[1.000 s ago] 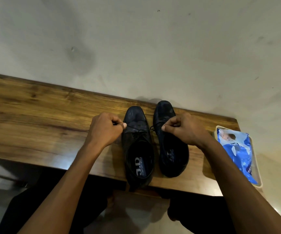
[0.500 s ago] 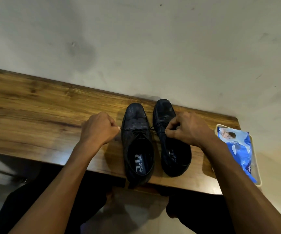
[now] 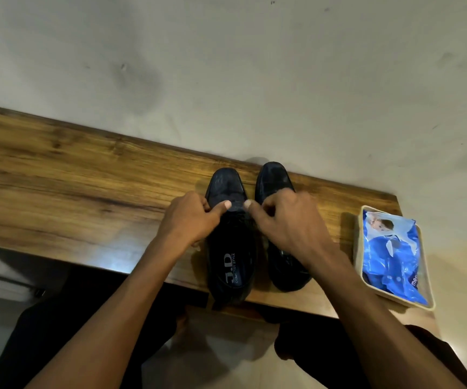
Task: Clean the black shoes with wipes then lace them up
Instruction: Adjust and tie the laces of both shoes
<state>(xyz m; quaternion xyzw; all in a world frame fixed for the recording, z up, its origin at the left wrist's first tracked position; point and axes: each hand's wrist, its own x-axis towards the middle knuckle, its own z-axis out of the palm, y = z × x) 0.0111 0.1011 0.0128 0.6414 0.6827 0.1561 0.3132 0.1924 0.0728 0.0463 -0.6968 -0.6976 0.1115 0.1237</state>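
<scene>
Two black shoes stand side by side on the wooden table [image 3: 72,192], toes toward the wall. The left shoe [image 3: 228,256] shows a printed insole; the right shoe [image 3: 273,178] is partly covered by my right hand. My left hand [image 3: 191,220] and my right hand [image 3: 288,220] meet over the left shoe's lacing area, thumbs almost touching, fingers pinched on its thin black lace. The lace itself is mostly hidden under my fingers.
A blue pack of wipes [image 3: 389,254] lies in a shallow cream tray [image 3: 359,248] at the table's right end. A plain wall runs behind the table. My dark-clothed legs show below the table's near edge.
My hands were apart, pulling the lace ends outward on either side of the left shoe. They have come together over its lacing area.
</scene>
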